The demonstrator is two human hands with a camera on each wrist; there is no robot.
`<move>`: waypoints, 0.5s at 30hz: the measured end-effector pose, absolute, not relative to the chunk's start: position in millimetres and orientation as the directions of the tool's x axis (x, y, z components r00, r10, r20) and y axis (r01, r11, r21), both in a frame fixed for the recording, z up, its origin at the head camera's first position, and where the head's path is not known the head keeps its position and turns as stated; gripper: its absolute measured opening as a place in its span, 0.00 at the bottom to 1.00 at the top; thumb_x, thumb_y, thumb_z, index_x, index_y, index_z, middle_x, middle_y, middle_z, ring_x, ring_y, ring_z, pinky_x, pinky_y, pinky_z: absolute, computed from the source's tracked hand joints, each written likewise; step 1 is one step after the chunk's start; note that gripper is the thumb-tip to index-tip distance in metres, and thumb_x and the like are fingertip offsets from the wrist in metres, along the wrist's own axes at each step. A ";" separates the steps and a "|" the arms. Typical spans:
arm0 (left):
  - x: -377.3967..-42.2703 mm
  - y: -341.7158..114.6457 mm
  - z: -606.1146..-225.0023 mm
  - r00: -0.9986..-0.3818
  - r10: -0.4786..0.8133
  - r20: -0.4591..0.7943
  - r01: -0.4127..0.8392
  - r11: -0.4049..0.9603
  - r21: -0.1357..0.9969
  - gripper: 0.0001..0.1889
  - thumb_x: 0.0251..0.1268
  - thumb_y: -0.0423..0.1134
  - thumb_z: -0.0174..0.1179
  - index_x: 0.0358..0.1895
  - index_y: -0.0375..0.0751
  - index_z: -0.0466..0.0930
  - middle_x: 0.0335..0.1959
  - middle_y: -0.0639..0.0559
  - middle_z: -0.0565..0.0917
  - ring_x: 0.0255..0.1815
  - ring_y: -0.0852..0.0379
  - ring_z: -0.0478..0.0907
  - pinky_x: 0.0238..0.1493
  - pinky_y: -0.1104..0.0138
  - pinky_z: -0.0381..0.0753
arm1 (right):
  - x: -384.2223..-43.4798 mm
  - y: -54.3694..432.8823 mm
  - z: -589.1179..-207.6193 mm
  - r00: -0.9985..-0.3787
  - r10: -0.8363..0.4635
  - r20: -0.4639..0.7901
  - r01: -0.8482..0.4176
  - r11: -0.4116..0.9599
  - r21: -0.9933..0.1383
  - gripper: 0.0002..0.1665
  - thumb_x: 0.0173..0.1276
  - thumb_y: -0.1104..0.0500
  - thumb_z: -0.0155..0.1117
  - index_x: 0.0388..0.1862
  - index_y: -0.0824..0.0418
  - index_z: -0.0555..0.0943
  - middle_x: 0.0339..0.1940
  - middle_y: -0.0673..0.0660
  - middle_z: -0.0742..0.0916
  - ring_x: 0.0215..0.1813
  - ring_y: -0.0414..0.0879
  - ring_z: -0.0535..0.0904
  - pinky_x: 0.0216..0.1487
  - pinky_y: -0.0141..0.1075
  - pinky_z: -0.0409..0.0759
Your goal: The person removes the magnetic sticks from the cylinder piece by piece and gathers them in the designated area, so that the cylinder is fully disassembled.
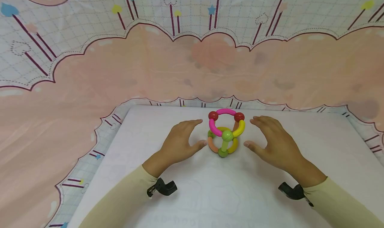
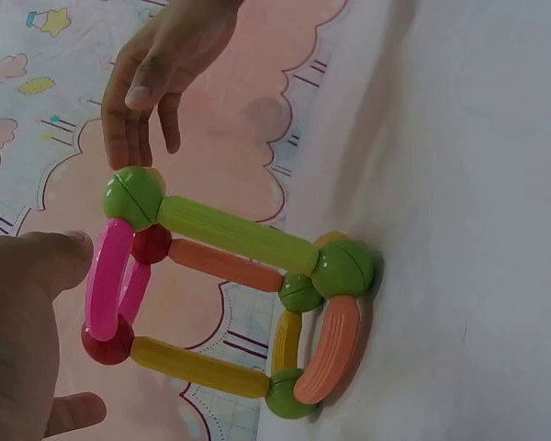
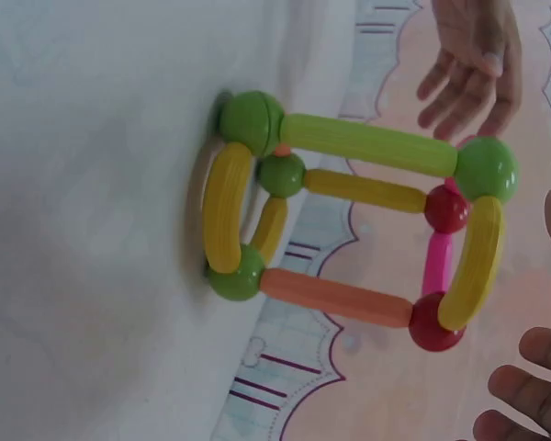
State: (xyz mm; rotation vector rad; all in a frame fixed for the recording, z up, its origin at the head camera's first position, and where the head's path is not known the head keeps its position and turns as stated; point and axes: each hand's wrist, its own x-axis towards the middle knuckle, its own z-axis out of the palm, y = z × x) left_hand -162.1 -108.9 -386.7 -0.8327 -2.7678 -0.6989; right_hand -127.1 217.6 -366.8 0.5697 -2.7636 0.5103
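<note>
A small frame of coloured rods and balls (image 1: 227, 136) stands upright on the white tabletop, near its far edge. Curved pink, yellow and orange rods join green and red balls into an upper and a lower ring, with straight rods between them. My left hand (image 1: 180, 141) hovers just left of the frame, fingers extended and thumb apart. On the other side my right hand (image 1: 274, 143) mirrors it, thumb and fingers spread toward the frame. Gaps show between both hands and the toy in the head view. The left wrist view has the green upright rod (image 2: 239, 234) facing the camera.
The white tabletop (image 1: 228, 194) spreads out around the frame. Behind and beside it hangs a pink and white patterned cloth (image 1: 192, 68) with scalloped edges. Black wrist cameras (image 1: 162, 187) sit at the cuffs of both light sleeves.
</note>
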 end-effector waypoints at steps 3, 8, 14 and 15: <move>-161.9 -104.0 -389.3 -0.828 0.472 0.303 0.561 0.715 0.417 0.37 0.67 0.57 0.67 0.75 0.46 0.69 0.69 0.49 0.76 0.72 0.47 0.69 0.72 0.49 0.65 | -129.0 213.7 -370.5 -0.873 -0.342 0.348 -0.445 0.850 -0.282 0.47 0.59 0.45 0.81 0.72 0.62 0.72 0.71 0.61 0.76 0.75 0.59 0.64 0.64 0.62 0.74; -162.7 -96.9 -393.2 -0.821 0.483 0.304 0.571 0.696 0.435 0.37 0.67 0.55 0.68 0.75 0.47 0.68 0.70 0.49 0.76 0.71 0.48 0.70 0.71 0.48 0.66 | -131.9 207.3 -374.5 -0.851 -0.376 0.366 -0.486 0.828 -0.280 0.46 0.59 0.47 0.81 0.71 0.63 0.74 0.69 0.61 0.78 0.74 0.60 0.65 0.65 0.62 0.73; -165.5 -89.7 -397.0 -0.813 0.495 0.307 0.582 0.689 0.431 0.37 0.67 0.55 0.68 0.76 0.49 0.67 0.70 0.51 0.76 0.71 0.50 0.70 0.71 0.50 0.66 | -134.1 199.1 -375.0 -0.818 -0.420 0.392 -0.539 0.799 -0.268 0.42 0.59 0.48 0.81 0.69 0.63 0.76 0.67 0.62 0.79 0.73 0.61 0.66 0.67 0.63 0.70; -165.7 -88.6 -397.5 -0.814 0.494 0.304 0.580 0.689 0.434 0.37 0.67 0.55 0.67 0.76 0.49 0.67 0.70 0.51 0.76 0.71 0.50 0.70 0.71 0.50 0.66 | -134.7 197.8 -375.5 -0.810 -0.427 0.402 -0.549 0.792 -0.265 0.42 0.59 0.48 0.81 0.68 0.63 0.77 0.67 0.62 0.80 0.73 0.61 0.67 0.67 0.63 0.69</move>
